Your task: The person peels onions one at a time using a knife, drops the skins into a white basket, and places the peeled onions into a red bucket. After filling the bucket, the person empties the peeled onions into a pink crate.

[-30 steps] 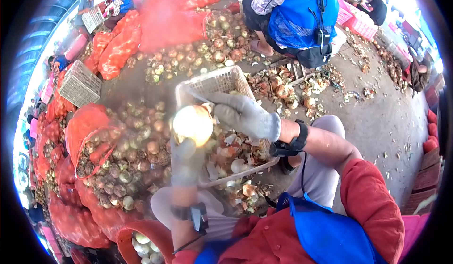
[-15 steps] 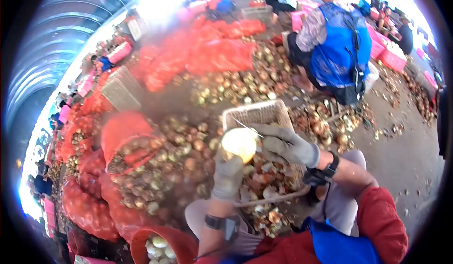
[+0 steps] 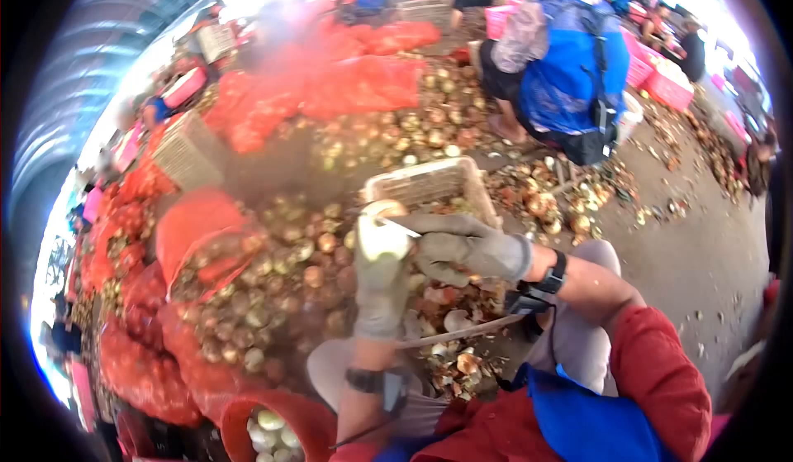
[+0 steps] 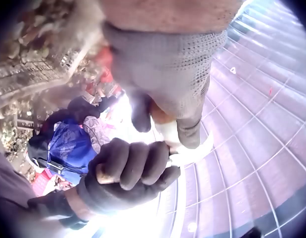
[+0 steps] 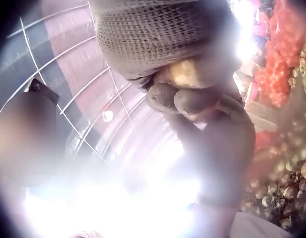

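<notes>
In the head view my gloved left hand [image 3: 380, 292] grips a pale, partly peeled onion [image 3: 382, 239] from below, over the near-left side of a crate. Brownish skin shows at the onion's top, and glare washes out its front. My gloved right hand [image 3: 471, 251] holds a small knife [image 3: 401, 227], its thin blade lying against the onion's upper right side. The handle is hidden in the curled fingers. Seen from the left wrist, the right hand [image 4: 135, 163] is close against the onion, below the left hand [image 4: 163, 69].
Under my hands stands a plastic crate [image 3: 421, 185] with onion skins inside. Loose onions [image 3: 289, 276] spread to the left, beside red mesh sacks [image 3: 136, 371]. A red bucket [image 3: 306, 425] by my left knee holds peeled onions. Ahead crouches a person in a blue vest [image 3: 570, 57].
The head view has swung, shifting the whole scene. The knife blade has moved from above the onion's top right down against its side, and the onion has turned in my left hand.
</notes>
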Tool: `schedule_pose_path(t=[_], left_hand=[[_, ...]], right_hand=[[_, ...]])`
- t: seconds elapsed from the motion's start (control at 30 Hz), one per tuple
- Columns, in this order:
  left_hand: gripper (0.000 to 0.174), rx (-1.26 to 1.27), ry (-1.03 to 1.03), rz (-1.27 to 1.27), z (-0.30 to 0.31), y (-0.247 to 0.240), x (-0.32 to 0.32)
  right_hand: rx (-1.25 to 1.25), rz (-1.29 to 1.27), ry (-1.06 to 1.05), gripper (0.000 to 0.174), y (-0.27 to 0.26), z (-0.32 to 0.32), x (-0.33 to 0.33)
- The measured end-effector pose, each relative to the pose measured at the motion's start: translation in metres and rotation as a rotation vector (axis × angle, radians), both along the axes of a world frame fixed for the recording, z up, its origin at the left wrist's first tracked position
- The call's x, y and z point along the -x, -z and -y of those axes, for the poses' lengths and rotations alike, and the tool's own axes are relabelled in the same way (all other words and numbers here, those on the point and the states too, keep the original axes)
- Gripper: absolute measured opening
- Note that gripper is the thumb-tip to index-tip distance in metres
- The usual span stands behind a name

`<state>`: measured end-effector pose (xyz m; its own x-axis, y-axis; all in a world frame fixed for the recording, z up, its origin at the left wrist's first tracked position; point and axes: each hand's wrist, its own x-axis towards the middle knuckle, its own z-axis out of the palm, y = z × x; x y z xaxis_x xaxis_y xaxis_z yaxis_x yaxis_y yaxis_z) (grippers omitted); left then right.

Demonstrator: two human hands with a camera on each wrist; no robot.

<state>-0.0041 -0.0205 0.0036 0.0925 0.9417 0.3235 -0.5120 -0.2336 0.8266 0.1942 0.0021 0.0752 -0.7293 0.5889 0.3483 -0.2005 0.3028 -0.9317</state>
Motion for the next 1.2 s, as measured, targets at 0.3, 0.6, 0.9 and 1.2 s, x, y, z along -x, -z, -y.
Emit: schedule_pose_path(t=[0.3,0.6,0.9,1.2], left_hand=[[0.081,0.066,0.055,0.270,-0.006,-0.009,0.003],[0.094,0.057,-0.069,-0.280,-0.005,-0.018,0.003],[0.095,0.209,0.080,0.121,0.008,-0.016,-0.001],[0.072,0.102,0.199,0.067,0.002,-0.027,0.001]], right_hand=[[0.315,0.113,0.130,0.052,0.001,-0.042,-0.035],[-0.359,0.294,0.585,0.064,0.005,0.002,-0.015],[-0.722,0.298,0.326,0.065,0.016,-0.013,-0.013],[-0.374,0.308,0.320,0.063,-0.018,0.016,-0.006]])
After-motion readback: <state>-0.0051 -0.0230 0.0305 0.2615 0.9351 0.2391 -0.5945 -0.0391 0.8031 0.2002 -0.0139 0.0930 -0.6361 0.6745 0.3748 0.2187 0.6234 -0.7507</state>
